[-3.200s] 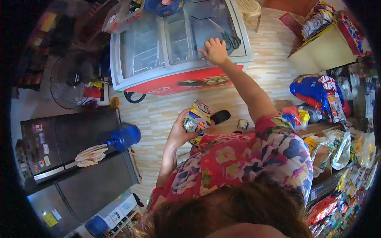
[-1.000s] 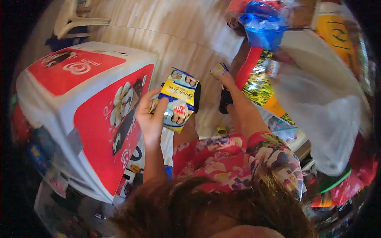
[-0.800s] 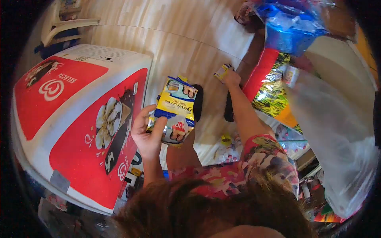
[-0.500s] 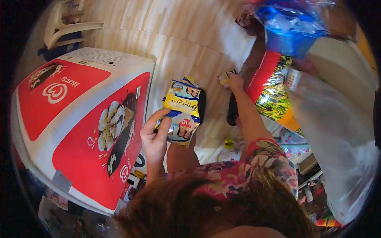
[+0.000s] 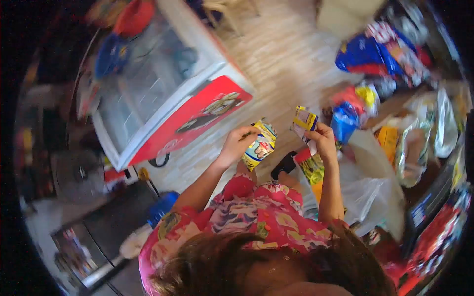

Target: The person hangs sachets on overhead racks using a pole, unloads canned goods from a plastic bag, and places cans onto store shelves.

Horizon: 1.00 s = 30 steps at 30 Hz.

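In the head view, my left hand [image 5: 238, 144] is closed around the edge of a yellow, blue and white milk powder pack [image 5: 263, 146]. The pack hangs at a tilt in front of my legs, with pictures of people on its face. To its right, my right hand [image 5: 323, 140] pinches a smaller yellow and dark blue sachet [image 5: 304, 121], held up and apart from the pack. Blur keeps the sachet's print unreadable. Both hands are above the floor, roughly level with each other.
A red and white ice cream freezer [image 5: 197, 118] with a glass top stands at the left. Plastic bags [image 5: 368, 197] and a blue and red package [image 5: 380, 52] crowd the right side. Pale wood-look flooring [image 5: 276, 59] runs between them. A dark cabinet [image 5: 106, 232] is at lower left.
My view has turned, bringing the freezer's glass top into sight. My right hand has risen from near the floor with the sachet. My left hand still holds the pack, now tilted.
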Each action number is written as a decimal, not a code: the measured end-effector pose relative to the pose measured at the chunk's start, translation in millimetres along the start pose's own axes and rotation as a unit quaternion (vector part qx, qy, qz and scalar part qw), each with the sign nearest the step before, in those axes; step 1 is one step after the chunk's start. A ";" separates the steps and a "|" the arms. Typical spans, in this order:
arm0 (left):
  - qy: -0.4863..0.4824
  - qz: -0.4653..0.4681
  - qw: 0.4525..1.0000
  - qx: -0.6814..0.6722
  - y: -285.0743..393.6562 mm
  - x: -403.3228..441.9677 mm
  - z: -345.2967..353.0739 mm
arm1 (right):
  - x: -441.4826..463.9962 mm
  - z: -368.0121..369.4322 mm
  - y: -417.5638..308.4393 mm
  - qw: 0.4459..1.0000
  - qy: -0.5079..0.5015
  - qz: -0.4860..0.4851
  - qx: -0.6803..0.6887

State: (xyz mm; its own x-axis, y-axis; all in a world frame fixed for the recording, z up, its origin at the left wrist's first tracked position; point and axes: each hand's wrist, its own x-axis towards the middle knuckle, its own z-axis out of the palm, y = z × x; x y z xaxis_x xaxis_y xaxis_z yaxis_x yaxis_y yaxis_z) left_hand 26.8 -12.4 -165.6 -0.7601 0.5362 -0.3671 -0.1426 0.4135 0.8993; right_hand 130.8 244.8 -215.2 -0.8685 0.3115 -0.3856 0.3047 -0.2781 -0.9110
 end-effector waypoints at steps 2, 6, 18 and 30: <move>0.024 0.018 0.997 -0.076 16.2 -27.6 -9.9 | -12.2 21.0 -45.4 0.998 -0.061 -0.029 0.013; 0.104 -0.013 0.986 -0.129 44.6 -69.4 -26.2 | -22.2 89.2 -138.6 0.988 -0.119 -0.088 0.037; 0.237 0.029 0.968 -0.079 11.1 -138.2 -153.5 | 107.7 408.8 -175.3 0.948 -0.187 -0.211 -0.149; 0.299 0.028 0.947 -0.115 0.3 -155.3 -223.2 | 174.6 456.7 -161.6 0.950 -0.229 -0.095 -0.190</move>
State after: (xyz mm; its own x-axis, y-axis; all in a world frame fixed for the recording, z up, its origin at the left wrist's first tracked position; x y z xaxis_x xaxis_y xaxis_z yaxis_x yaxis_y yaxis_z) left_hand 3.3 -259.8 -55.1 -0.9838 0.0125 -0.1790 -0.1734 0.1893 0.9665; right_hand -248.5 -70.9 -68.4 -0.9745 -0.1296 -0.1830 0.1679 0.1190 -0.9786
